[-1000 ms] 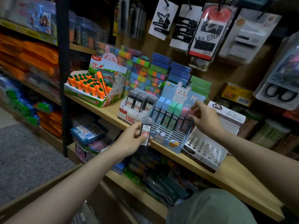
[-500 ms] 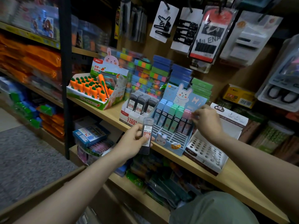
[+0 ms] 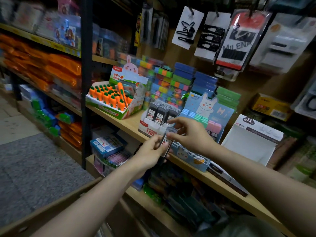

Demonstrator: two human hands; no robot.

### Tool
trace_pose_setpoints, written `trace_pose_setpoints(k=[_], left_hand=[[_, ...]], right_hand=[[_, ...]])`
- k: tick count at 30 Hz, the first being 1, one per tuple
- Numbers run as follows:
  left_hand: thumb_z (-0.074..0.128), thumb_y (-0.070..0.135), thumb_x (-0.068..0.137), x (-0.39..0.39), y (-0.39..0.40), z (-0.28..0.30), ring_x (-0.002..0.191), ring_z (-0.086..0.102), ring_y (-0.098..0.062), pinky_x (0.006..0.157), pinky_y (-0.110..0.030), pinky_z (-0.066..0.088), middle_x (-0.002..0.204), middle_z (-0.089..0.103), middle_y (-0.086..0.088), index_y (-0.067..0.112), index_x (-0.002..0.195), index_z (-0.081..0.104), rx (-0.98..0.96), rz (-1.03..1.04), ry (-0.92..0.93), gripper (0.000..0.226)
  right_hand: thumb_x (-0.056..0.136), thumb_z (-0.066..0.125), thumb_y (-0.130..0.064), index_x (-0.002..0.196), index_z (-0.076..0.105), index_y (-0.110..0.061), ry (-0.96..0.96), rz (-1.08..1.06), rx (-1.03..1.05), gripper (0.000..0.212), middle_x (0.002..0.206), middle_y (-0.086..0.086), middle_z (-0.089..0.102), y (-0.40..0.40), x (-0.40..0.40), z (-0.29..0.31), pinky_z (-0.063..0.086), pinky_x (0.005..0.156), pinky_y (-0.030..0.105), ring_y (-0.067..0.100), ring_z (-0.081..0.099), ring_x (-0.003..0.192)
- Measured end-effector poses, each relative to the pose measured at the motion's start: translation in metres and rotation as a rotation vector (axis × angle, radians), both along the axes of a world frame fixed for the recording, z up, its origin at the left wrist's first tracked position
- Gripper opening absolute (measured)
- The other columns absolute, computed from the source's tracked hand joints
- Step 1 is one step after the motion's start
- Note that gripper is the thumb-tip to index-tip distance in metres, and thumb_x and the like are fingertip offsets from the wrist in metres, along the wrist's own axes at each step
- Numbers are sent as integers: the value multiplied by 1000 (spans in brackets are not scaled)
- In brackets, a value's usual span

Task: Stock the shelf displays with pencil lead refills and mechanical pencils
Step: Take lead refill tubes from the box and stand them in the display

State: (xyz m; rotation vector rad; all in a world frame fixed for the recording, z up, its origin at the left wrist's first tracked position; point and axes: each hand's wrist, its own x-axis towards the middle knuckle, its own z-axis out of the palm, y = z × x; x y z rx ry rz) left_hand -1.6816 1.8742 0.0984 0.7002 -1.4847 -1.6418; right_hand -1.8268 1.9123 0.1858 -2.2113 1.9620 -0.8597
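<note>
My left hand (image 3: pixel 151 152) grips a dark lead refill case (image 3: pixel 167 141) with a red and white label, upright, just in front of the wooden shelf edge. My right hand (image 3: pixel 189 134) has come over to it and pinches the top of the same case with thumb and forefinger. Right behind stands the white and red lead refill display box (image 3: pixel 150 126) with three rows of dark cases. To its right is the blue bunny display (image 3: pixel 207 117) with pastel blue, green and pink cases. Its lower front is partly hidden by my hands.
A carrot eraser box (image 3: pixel 116 101) stands to the left on the wooden shelf (image 3: pixel 126 123). An empty white display box (image 3: pixel 249 144) sits to the right. Colourful eraser stacks (image 3: pixel 172 86) fill the back. Hair-clip cards (image 3: pixel 209 36) hang above. A black upright post (image 3: pixel 86 82) divides the shelving.
My right hand left the pink cases in the bunny display and moved left and down to the refill case in my left hand. The view came closer to the shelf.
</note>
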Motion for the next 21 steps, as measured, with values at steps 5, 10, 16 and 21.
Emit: trace_pose_setpoints(k=[5, 10, 16, 21], left_hand=[[51, 27, 99, 3, -17, 0, 90, 65, -11, 81, -33, 55, 94, 70, 4, 25, 105, 59, -198, 108, -142, 10], [51, 32, 99, 11, -40, -2, 115, 46, -13, 94, -28, 43, 121, 43, 6, 25, 116, 53, -567, 376, -412, 19], [51, 33, 98, 17, -53, -8, 145, 12, -16, 113, -44, 25, 155, 11, 8, 32, 143, 35, -809, 344, -687, 48], [53, 31, 97, 11, -54, -13, 149, -2, -17, 118, -48, 18, 160, -1, 8, 37, 147, 27, -827, 356, -732, 57]], right_hand=[[80, 78, -32, 96, 70, -30, 0, -15, 16, 18, 84, -11, 70, -22, 1, 13, 56, 70, 22, 3, 68, 77], [78, 80, -30, 95, 70, -27, -108, -129, -156, 20, 87, -3, 71, -47, -22, 51, 60, 72, 31, 11, 70, 73], [78, 81, -29, 100, 72, -21, -22, -223, -265, 25, 87, -2, 69, -74, -35, 60, 56, 69, 24, 12, 69, 76], [78, 81, -31, 100, 73, -17, 11, -250, -265, 27, 86, -1, 69, -89, -31, 55, 44, 64, 15, 12, 65, 80]])
